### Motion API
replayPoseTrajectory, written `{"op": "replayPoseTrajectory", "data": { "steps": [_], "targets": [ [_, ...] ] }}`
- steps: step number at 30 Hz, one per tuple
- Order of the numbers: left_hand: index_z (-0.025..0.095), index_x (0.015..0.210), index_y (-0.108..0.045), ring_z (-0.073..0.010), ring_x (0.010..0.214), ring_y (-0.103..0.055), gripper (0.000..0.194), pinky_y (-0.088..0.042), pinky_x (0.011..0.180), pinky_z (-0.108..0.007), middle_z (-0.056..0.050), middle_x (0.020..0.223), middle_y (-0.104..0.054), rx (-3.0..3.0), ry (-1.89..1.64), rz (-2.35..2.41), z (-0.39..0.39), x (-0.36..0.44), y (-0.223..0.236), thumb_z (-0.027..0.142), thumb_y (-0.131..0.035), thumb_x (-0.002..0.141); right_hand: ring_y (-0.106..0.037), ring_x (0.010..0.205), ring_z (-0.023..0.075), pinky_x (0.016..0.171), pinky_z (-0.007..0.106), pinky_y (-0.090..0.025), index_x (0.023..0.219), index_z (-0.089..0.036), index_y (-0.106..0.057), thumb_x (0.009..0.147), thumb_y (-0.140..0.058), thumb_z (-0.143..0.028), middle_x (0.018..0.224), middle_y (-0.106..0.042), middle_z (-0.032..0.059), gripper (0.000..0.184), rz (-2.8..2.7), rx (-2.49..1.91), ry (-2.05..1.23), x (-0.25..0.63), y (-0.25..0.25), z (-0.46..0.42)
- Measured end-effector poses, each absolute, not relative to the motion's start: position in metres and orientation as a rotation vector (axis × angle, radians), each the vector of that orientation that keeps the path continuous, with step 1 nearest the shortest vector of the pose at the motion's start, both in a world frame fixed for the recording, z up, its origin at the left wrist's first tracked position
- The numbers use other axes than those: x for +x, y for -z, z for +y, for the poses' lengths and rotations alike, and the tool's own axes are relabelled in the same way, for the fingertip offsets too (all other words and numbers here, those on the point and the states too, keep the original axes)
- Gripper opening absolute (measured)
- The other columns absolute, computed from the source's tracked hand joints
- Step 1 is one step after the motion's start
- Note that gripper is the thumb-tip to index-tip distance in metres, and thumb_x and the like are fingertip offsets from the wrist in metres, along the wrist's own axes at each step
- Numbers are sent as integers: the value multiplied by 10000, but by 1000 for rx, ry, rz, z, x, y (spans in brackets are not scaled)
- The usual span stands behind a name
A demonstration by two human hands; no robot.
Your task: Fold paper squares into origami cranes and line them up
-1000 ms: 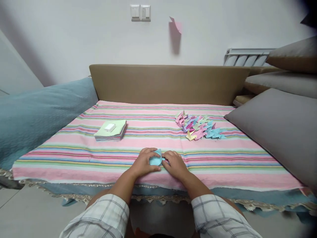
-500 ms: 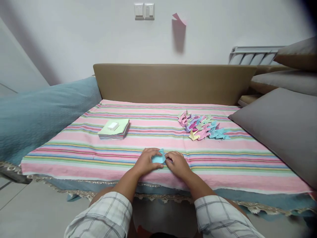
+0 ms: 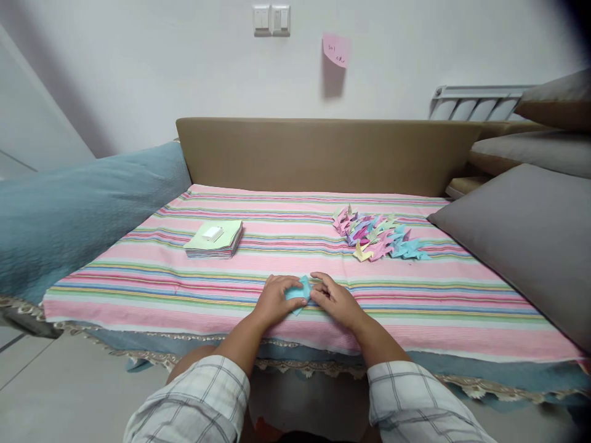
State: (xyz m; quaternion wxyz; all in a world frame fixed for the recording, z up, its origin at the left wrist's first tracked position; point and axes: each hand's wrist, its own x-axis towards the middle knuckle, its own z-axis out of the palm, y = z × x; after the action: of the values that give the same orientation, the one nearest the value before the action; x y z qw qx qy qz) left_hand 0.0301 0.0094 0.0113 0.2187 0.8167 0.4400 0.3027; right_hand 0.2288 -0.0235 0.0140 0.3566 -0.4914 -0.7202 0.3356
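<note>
A small piece of folded light-blue origami paper (image 3: 303,289) is between my hands, near the front of the striped cloth. My left hand (image 3: 277,300) is closed on its left side, thumb below and fingers above. At the paper's right edge, my right hand (image 3: 335,300) has its thumb and a curled finger on the paper, while the index finger is lifted. My fingers cover part of the folds. Beyond my right hand lies a cluster of folded paper cranes (image 3: 381,237) in pink, purple, green, yellow and blue.
A stack of square coloured paper (image 3: 215,246) stands on the striped cloth (image 3: 286,215) at the left, with a small white box-like object (image 3: 213,234) on top. Grey cushions (image 3: 521,221) are piled at the right. A brown backrest (image 3: 323,154) runs along the far side.
The blue paper has turned between my hands, and a corner now points toward me. My right index finger has lifted off it. The view has shifted slightly; the pink wall note has flapped down.
</note>
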Motion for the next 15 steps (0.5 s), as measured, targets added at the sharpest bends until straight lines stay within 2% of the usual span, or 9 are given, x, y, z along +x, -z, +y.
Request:
{"op": "replayPoseTrajectory", "data": {
  "steps": [3,6,12,15],
  "targets": [
    [249,932,-669,-236,1082,-566,320,-330,1010,-448,-47,1105,-670,2273,-860,1227,9,31,-11,359,-760,646,-614,915,188,804,313,-451,1302,-207,-397,831,-520,-464,994,-669,52,550,-1836,-1249,-925,231,-12,-24],
    [256,917,-677,-236,1082,-556,310,-345,992,-435,-39,1117,-667,2300,-870,1236,7,33,-12,363,-765,640,-618,871,186,796,317,-450,1285,-208,-421,840,-494,-486,967,-673,50,530,-1789,-1302,-889,228,-11,-23],
    [279,919,-680,-238,1062,-546,285,-342,972,-448,-14,1182,-642,2383,-822,1254,2,36,-15,362,-754,656,-597,702,158,686,280,-450,1199,-201,-505,806,-516,-505,812,-657,18,498,-1649,-1430,-839,217,-11,-21],
    [288,913,-679,-238,1060,-542,270,-324,986,-465,-9,1205,-629,2421,-820,1257,0,37,-14,379,-744,667,-568,653,151,629,265,-421,1131,-203,-564,813,-494,-468,743,-636,3,420,-1652,-1527,-735,214,-11,-19]
  ]
}}
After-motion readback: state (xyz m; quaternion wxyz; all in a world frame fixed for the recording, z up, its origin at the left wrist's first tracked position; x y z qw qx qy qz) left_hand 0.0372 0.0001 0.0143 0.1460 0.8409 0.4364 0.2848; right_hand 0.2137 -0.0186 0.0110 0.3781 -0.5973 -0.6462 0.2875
